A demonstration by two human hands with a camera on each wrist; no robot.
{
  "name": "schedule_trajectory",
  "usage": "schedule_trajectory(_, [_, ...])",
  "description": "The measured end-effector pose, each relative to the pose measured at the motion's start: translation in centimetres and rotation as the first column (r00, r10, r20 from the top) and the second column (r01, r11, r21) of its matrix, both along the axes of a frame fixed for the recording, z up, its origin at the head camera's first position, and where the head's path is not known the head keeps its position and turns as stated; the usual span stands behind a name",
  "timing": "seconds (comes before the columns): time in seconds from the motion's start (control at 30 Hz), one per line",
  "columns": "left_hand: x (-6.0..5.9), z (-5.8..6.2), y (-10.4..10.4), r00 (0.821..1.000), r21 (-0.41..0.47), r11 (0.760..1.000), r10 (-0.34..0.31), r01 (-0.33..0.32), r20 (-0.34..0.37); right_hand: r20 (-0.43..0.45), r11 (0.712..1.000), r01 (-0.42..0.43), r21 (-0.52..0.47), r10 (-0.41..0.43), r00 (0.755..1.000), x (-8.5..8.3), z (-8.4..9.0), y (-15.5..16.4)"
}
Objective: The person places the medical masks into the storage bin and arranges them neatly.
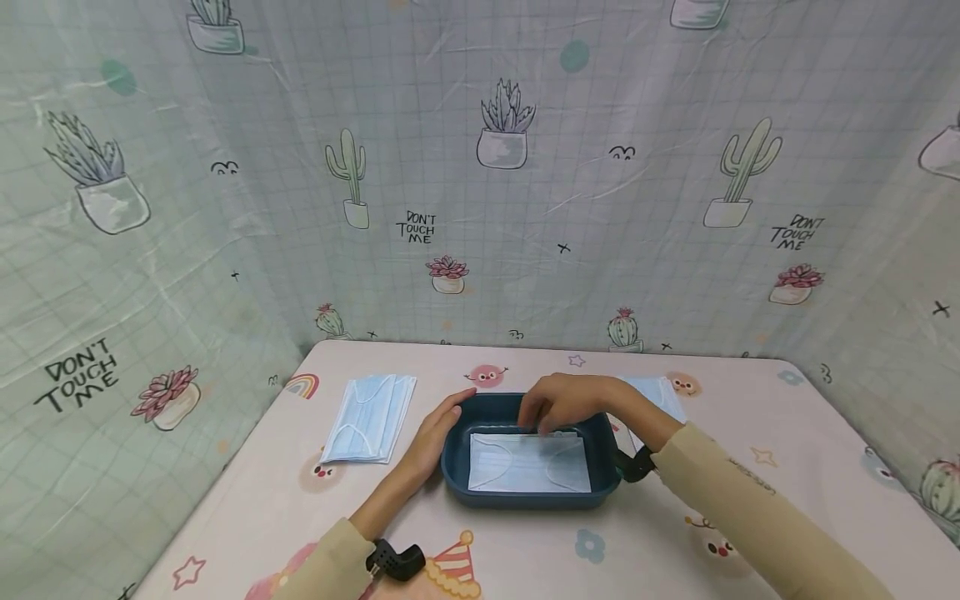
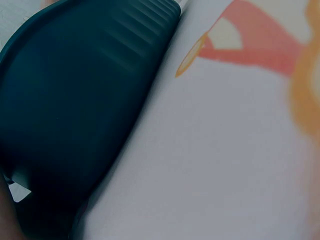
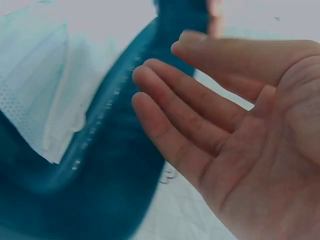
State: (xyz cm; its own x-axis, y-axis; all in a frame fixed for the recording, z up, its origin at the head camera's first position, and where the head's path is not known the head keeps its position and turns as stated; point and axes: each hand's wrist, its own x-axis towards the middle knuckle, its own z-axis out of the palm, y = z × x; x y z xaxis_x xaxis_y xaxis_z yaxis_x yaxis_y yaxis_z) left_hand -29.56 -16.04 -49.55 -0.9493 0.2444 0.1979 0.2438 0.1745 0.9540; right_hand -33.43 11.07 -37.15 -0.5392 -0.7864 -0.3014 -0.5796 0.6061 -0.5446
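Observation:
A dark teal plastic basket (image 1: 525, 501) sits on the table, with light blue face masks (image 1: 528, 463) lying flat in it, their ear loops showing. My left hand (image 1: 429, 440) rests against the basket's left end, fingers extended along the far left corner of the rim. Over the far side of the basket, my right hand (image 1: 564, 402) points downward. Seen from the right wrist, that hand (image 3: 235, 125) has relaxed, slightly bent fingers beside the basket wall (image 3: 115, 165) and holds nothing; the masks (image 3: 37, 75) lie apart from its fingertips.
A fanned pile of blue face masks (image 1: 369, 418) lies left of the basket. More masks (image 1: 660, 395) lie to the right, partly covered by my right forearm. A patterned cloth covers the table (image 1: 525, 554), and printed curtains (image 1: 570, 292) hang behind and at both sides.

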Motion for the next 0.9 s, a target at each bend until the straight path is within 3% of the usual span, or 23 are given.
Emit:
schedule_trajectory(0.17, [0.0,0.1,0.1,1.0,0.005,1.0,0.001,-0.001,0.0,-0.004,0.993,0.009,-0.121,-0.01,1.0,0.6,1.1,1.4])
schedule_trajectory(0.33, [0.1,0.2,0.1,1.0,0.006,1.0,0.003,-0.003,0.004,-0.02,0.97,0.073,-0.232,-0.08,0.997,1.6,1.8,3.1])
schedule_trajectory(0.6, [0.1,0.2,0.1,1.0,0.011,1.0,0.004,-0.004,-0.006,-0.029,0.891,0.201,-0.407,-0.232,0.972,3.1,2.3,6.5])
schedule_trajectory(0.9, [0.0,0.0,0.1,1.0,0.003,1.0,0.007,-0.007,0.0,-0.092,0.846,0.279,-0.454,-0.355,0.93,4.0,2.1,10.1])
